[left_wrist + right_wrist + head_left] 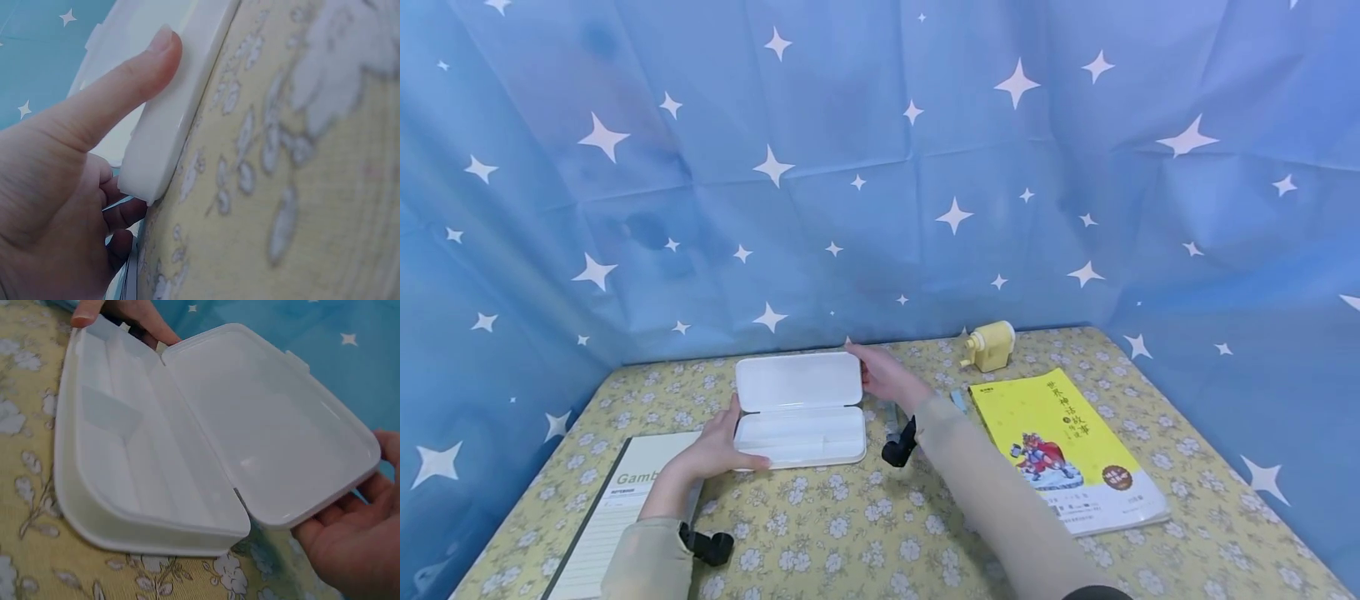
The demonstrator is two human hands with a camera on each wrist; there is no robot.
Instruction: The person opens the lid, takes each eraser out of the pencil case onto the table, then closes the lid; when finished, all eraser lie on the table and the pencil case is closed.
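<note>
A white pencil case (775, 435) lies unfolded on the flowered tablecloth in the head view, its lid (799, 382) tilted back from the hinge. Inside the base, dividers mark off compartments, seen in the right wrist view with nothing lying in them. My left hand (718, 447) grips the left end of the base: the thumb (159, 59) lies along the front wall and the other fingers reach round the end. With my right hand (891, 379) I hold the lid's right edge, fingers (337, 515) behind it.
A lined notebook (640, 492) lies at the left, partly under the left forearm. To the right are a yellow book (1037, 433) and, behind it, a yellow crank pencil sharpener (994, 346). A small light-blue object (958, 400) shows beside the right sleeve. A starry blue curtain (850, 208) hangs behind.
</note>
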